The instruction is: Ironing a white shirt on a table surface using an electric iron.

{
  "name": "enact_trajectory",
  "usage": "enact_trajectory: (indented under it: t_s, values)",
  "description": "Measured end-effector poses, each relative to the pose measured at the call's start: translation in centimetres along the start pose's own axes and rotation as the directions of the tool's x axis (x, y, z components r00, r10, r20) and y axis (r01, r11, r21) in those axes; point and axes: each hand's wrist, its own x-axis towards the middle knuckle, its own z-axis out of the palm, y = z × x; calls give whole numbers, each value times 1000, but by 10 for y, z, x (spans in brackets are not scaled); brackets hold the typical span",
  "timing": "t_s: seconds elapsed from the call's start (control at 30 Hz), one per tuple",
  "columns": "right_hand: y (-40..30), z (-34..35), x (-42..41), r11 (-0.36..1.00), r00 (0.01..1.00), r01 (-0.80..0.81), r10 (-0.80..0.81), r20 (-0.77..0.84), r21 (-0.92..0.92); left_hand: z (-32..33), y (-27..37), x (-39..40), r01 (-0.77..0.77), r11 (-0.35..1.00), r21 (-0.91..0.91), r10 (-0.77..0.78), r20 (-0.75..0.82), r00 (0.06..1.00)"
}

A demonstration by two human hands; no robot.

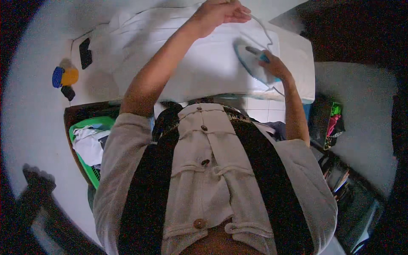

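Observation:
My right hand grips the handle of a clothes iron, white with blue-green edging. The iron rests on white cloth spread over the table, its pointed end towards the upper left. Near the top edge, my left hand is raised over the cloth with its fingers drawn together. A pale power cord runs from these fingertips down towards my right wrist, and the hand appears to hold it. Part of the left hand is cut off by the frame's edge.
A dark phone-like object lies on the table's left side, beside a yellow jar with a blue lid and a small dark item. Below left, a green basket holds clothes. A bin-like container with colourful contents stands right.

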Motion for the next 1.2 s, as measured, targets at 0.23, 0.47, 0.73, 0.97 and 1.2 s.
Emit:
enact_trajectory:
  t_s: [0.23, 0.47, 0.73, 0.97, 1.2]
  values:
    - [-87, 43, 47, 917, 916, 399, -399, 39, -17, -26, 38, -29, 45, 995, 92, -36, -102, 994]
    - [-115, 42, 55, 993, 993, 117, -118, 17, 27, -34, 43, -34, 3, 1000, 26, -3, -7, 1000]
    - [-110, 49, 68, 987, 972, 162, -158, -174, 4, -18, 35, -32, -4, 992, 126, 22, -147, 989]
    - [-125, 57, 37, 999, 986, -11, 18, -166, 43, -18, 34, -30, -14, 989, 147, 38, -164, 986]
    - [-129, 47, 27, 950, 951, 286, -265, -161, 126, -19, 38, -29, 4, 990, 142, 27, -212, 977]
